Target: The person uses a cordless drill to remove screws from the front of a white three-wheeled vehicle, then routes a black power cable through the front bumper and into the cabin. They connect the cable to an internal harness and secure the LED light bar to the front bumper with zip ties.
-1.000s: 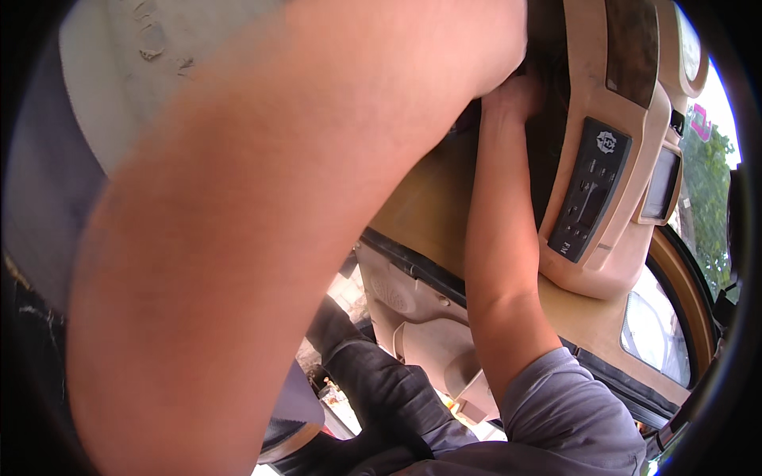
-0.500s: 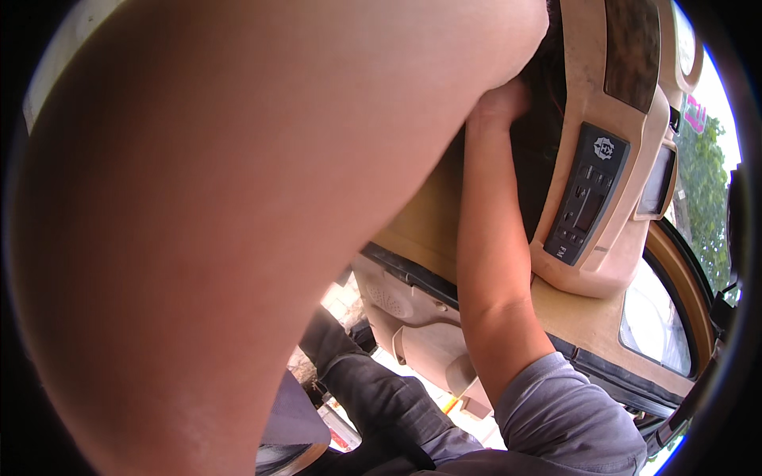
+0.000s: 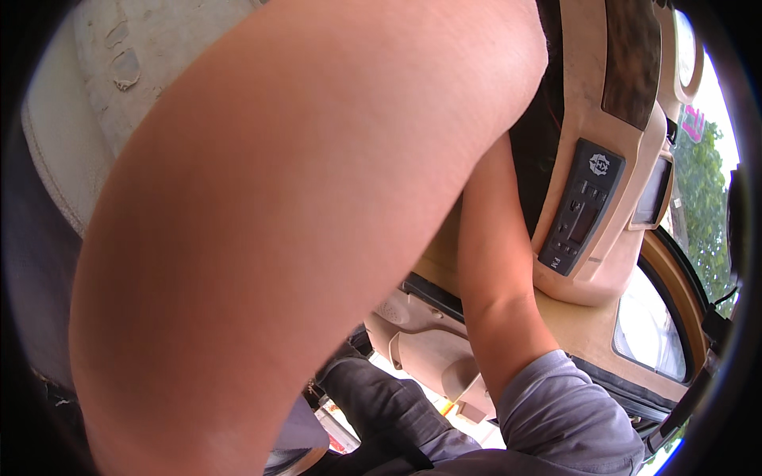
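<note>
My left arm (image 3: 294, 214) fills much of the head view, bare and close to the camera, running from the lower left to the top. Its hand lies outside the picture. From the lower right comes my right arm (image 3: 496, 246) in a grey short sleeve (image 3: 567, 404), reaching up beside the dark gap (image 3: 536, 166) in the beige dashboard panel. Behind the left arm my right hand is hidden, so neither its fingers nor anything in them shows. Right of this arm sits a black radio unit (image 3: 579, 208) with buttons and a slot, set in the beige console (image 3: 595, 282).
A pale, worn seat (image 3: 67, 143) with torn spots is at the upper left. Below stands an open beige door (image 3: 432, 353) with a pocket. My dark-trousered leg (image 3: 381, 401) is at the bottom. A window (image 3: 655, 325) and windscreen with trees (image 3: 702, 198) lie at the right.
My left arm has shifted right and away from the left rim, uncovering the pale seat. It now covers my right wrist, visible before. The radio and console appear slightly lower in the view.
</note>
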{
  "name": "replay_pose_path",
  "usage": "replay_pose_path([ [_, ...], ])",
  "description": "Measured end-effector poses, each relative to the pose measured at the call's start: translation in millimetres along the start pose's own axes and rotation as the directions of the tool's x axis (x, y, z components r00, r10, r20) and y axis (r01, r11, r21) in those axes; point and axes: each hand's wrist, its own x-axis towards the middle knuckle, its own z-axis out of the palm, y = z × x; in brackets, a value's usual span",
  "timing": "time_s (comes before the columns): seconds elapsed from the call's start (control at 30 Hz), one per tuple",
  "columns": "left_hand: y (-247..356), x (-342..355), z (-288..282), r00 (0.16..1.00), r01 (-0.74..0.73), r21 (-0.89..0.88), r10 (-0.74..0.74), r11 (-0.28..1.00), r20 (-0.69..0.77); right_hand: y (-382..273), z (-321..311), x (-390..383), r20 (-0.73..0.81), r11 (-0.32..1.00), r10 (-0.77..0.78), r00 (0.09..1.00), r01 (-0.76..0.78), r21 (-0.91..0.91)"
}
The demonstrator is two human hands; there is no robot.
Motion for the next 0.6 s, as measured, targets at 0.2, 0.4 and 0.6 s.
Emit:
replay_pose_path([
  [0.2, -6.0, 3.8, 1.8, 0.998, 0.039, -0.005, -0.039, 0.999, -0.051, 9.8, 28.7, 2.1, 0.159, 0.987, 0.112, 0.981, -0.129, 0.097],
  [0.4, -2.6, 1.4, -0.8, 1.000, 0.021, -0.004, -0.021, 1.000, -0.009, -9.4, 32.0, -15.6, 0.036, 0.994, 0.105, 0.994, -0.104, -0.036],
  [0.6, -5.8, 1.3, 0.8, 0.999, 0.030, -0.007, -0.030, 1.000, -0.030, 9.8, 23.1, -2.0, 0.020, 0.995, 0.070, 0.997, -0.069, -0.066],
])
